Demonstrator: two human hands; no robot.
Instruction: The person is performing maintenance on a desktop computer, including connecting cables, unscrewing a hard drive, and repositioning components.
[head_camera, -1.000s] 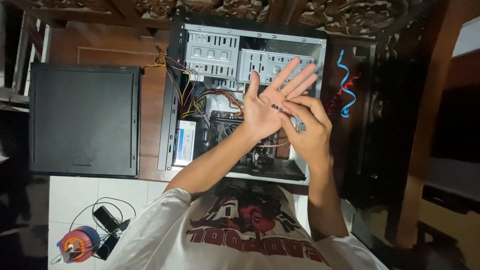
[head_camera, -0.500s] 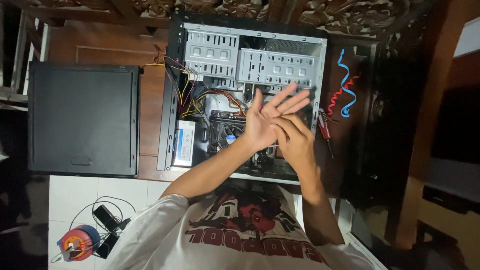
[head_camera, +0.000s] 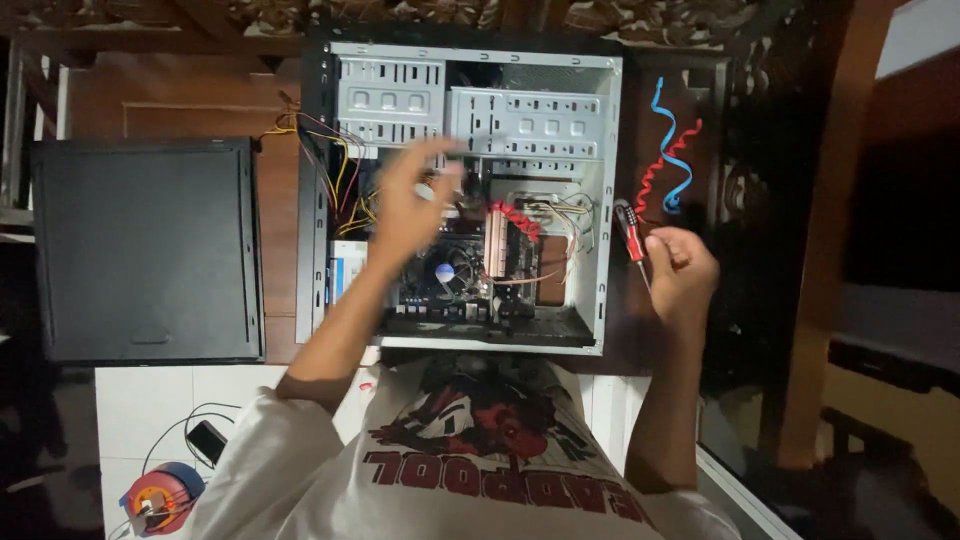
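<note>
I see my left hand hovering over the open computer case, blurred, fingers loosely curled with the fingertips toward the drive cage just beyond them. I cannot tell whether it grips anything; it seems to hold nothing, and the bundle of yellow and red wires lies just to its left. Below its palm sits the motherboard with its round fan.

My right hand is outside the case, just past its right wall, closed in a fist around a screwdriver with a red and black handle. The handle sticks out of the fist up and to the left, its end close to the case's right edge; the long axis runs on a slant from upper left to lower right, and the tip is hidden in my hand.

Beyond my right hand lie a blue cable and a red cable. Well off to the left of my left hand rests the black side panel.
</note>
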